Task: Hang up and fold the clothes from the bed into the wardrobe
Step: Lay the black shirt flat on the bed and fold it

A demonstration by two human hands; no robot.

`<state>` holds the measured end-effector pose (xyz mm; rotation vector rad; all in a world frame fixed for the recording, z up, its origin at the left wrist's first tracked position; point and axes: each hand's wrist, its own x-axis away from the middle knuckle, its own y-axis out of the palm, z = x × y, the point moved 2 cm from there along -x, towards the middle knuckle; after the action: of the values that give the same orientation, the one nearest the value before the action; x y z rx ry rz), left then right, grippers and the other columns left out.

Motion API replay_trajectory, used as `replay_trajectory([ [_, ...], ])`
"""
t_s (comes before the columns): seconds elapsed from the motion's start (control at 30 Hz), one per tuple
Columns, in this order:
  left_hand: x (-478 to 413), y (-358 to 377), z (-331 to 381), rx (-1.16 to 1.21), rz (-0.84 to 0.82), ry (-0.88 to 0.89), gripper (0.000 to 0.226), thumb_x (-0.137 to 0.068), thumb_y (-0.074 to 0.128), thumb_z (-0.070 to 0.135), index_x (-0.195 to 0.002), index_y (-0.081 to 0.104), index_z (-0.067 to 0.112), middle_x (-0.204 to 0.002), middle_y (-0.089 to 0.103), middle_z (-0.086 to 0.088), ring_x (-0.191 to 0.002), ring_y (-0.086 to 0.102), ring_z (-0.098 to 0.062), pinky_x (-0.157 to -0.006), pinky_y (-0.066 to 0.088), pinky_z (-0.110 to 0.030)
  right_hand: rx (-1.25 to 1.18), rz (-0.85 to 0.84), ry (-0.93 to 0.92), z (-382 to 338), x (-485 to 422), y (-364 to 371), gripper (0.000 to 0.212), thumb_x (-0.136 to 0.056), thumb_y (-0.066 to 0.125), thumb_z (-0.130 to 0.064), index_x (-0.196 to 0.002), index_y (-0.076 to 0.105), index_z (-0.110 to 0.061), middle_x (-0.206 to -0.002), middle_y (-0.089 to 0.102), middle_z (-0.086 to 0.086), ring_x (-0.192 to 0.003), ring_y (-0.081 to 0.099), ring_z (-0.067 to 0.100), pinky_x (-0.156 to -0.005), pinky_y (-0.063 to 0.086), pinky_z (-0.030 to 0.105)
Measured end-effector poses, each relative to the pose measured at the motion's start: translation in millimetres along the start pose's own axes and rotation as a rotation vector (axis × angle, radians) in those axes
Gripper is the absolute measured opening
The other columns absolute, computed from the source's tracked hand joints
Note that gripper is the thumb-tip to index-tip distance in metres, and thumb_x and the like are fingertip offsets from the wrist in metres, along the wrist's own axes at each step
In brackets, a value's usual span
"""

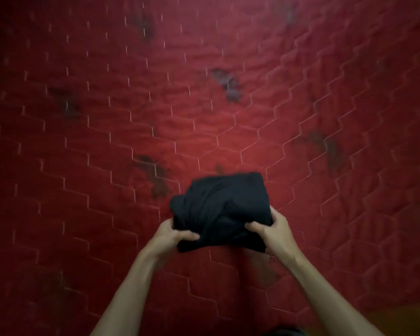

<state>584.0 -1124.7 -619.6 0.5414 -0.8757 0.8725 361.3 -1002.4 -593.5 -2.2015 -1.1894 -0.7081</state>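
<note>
Both hands (172, 235) (274, 230) around black garment (218, 204)

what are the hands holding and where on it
A folded black garment, gripped along its near edge: left hand at the left corner, right hand at the right.

The bed (228, 117) lies open from nine through twelve to three o'clock, only flat dark stains on its red quilt. The one obstacle is the black bundle (218, 209) near six o'clock, gripped by both hands at its near edge.
</note>
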Motion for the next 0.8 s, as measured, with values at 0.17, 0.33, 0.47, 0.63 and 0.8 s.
replay_trajectory([
  [0.17,93,22,33,0.373,-0.428,-0.156,0.071,-0.059,0.093,0.027,-0.118,0.069,-0.003,-0.124,0.066,-0.024,-0.106,0.068,-0.034,-0.083,0.059,-0.039,-0.071,0.011,-0.134,-65,132,-35,0.042,-0.063,0.075,-0.001,-0.103,0.067,-0.009,-0.089,0.078,0.001,-0.085,0.073,0.013,-0.070,0.055,0.021],
  [0.33,178,61,80,0.126,-0.564,-0.309,0.077,-0.085,0.050,0.070,-0.119,0.071,0.004,-0.125,0.067,-0.019,-0.115,0.064,-0.034,-0.108,0.043,-0.048,-0.082,0.102,-0.220,-101,281,-71,0.043,-0.071,0.082,0.003,-0.110,0.068,-0.007,-0.100,0.076,0.006,-0.096,0.073,0.023,-0.079,0.058,0.031],
  [0.47,251,99,109,-0.210,-0.619,-0.067,0.036,-0.085,0.069,0.023,-0.116,0.070,0.006,-0.114,0.073,-0.015,-0.095,0.073,-0.023,-0.082,0.058,-0.034,-0.220,0.219,-0.228,-103,383,-88,0.054,-0.071,0.086,-0.009,-0.118,0.061,-0.005,-0.109,0.074,0.009,-0.102,0.071,0.025,-0.085,0.059,0.035],
  [0.63,311,129,123,-0.472,-0.706,0.248,0.039,-0.077,0.076,-0.001,-0.115,0.067,0.001,-0.115,0.072,-0.016,-0.111,0.066,-0.034,-0.092,0.056,-0.039,-0.438,0.447,-0.281,-75,480,-98,0.084,-0.079,0.077,0.001,-0.144,0.035,-0.031,-0.105,0.075,0.014,-0.099,0.073,0.027,-0.079,0.060,0.031],
  [0.8,373,191,98,-0.955,-0.874,0.629,0.093,-0.059,0.094,0.042,-0.138,0.054,0.016,-0.126,0.068,0.001,-0.120,0.063,-0.017,-0.099,0.052,-0.037,-0.316,0.674,-0.199,0,594,-93,0.075,-0.071,0.086,-0.006,-0.133,0.055,-0.032,-0.120,0.069,-0.003,-0.112,0.066,0.014,-0.095,0.055,0.030],
])
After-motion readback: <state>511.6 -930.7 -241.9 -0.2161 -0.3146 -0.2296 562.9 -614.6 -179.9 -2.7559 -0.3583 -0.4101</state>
